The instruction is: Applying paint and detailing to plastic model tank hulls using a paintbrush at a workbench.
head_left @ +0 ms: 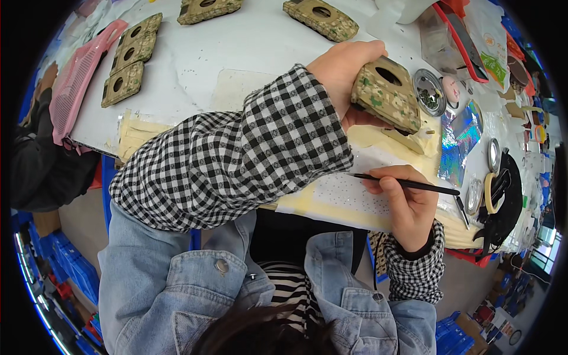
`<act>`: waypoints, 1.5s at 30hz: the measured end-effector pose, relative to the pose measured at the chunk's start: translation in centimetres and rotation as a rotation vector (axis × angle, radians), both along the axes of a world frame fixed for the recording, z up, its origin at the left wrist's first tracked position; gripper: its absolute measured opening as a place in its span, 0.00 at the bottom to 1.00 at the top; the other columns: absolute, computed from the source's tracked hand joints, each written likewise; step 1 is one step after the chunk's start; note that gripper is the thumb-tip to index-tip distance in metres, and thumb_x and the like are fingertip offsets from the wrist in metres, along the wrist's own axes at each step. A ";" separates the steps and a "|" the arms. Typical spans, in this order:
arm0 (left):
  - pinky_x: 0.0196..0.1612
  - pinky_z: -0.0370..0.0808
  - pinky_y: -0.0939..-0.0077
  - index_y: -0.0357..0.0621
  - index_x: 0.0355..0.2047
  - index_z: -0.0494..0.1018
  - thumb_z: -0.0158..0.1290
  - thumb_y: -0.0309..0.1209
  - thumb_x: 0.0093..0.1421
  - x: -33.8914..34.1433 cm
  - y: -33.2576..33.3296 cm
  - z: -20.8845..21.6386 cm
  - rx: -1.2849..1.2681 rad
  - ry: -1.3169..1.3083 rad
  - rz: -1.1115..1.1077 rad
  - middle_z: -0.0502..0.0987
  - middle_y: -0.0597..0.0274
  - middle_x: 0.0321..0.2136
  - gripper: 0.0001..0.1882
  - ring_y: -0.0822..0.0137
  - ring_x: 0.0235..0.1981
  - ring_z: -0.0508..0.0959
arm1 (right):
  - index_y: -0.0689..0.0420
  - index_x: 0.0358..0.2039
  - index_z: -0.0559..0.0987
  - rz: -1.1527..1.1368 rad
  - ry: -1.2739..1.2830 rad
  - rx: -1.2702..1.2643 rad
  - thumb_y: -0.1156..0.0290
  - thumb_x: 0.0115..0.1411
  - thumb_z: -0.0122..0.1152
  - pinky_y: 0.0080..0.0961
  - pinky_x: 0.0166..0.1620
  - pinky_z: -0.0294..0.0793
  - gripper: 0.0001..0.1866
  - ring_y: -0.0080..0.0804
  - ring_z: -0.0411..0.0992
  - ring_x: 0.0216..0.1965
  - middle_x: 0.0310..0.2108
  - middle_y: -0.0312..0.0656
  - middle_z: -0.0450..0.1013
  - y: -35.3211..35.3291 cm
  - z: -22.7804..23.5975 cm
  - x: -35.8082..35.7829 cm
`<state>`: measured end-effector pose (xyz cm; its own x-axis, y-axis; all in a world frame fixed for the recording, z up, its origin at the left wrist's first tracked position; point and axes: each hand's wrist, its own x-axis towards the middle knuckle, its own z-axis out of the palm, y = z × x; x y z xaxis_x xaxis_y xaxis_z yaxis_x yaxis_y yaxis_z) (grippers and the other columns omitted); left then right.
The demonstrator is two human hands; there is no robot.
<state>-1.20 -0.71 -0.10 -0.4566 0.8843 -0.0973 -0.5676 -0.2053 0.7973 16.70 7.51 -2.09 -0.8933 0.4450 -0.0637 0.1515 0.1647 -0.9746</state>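
Observation:
My left hand [340,71] is raised over the table and closed around a camouflage-painted model tank hull [384,97]. The hull has a round opening in its top and is tilted. Lower and to the right, my right hand [408,204] pinches a slim black pen-shaped tool [421,186]. Its thin tip points left, above a white sheet [337,195] sprinkled with tiny dark specks. Whether that tip is a brush or a point is too small to tell. Tool and hull are apart.
More camouflage hulls stand at the back, one at the back right [322,19] and several at the left. Beside a pink mesh basket [83,80] sits another person. To the right are a round tin [429,93], shiny holographic film [460,142], a tape roll [491,192] and a black cloth [507,207].

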 end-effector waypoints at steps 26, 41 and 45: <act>0.51 0.72 0.62 0.40 0.51 0.61 0.36 0.37 0.64 0.0 0.5 1.4 -0.128 -0.237 0.040 0.69 0.44 0.47 0.19 0.56 0.50 0.70 | 0.69 0.35 0.74 -0.016 -0.018 -0.016 0.77 0.59 0.51 0.17 0.38 0.72 0.08 0.26 0.74 0.33 0.31 0.45 0.74 -0.2 -0.1 -0.1; 0.51 0.72 0.62 0.39 0.50 0.62 0.35 0.39 0.64 0.1 0.7 1.2 -0.112 -0.218 0.044 0.69 0.44 0.46 0.20 0.56 0.50 0.70 | 0.69 0.34 0.75 -0.030 -0.019 -0.013 0.76 0.59 0.52 0.17 0.37 0.72 0.08 0.26 0.74 0.32 0.31 0.45 0.75 -0.1 -0.2 -0.1; 0.51 0.71 0.61 0.40 0.51 0.61 0.34 0.39 0.65 0.1 0.7 1.3 -0.112 -0.225 0.022 0.68 0.43 0.47 0.20 0.55 0.51 0.69 | 0.69 0.34 0.75 -0.040 -0.024 -0.017 0.76 0.59 0.52 0.17 0.37 0.73 0.08 0.26 0.74 0.32 0.31 0.45 0.75 -0.2 -0.1 -0.1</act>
<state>-1.13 -0.04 1.22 -0.4311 0.8527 -0.2950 -0.7295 -0.1370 0.6701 16.58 7.34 -2.21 -0.8729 0.4791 -0.0921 0.1806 0.1419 -0.9733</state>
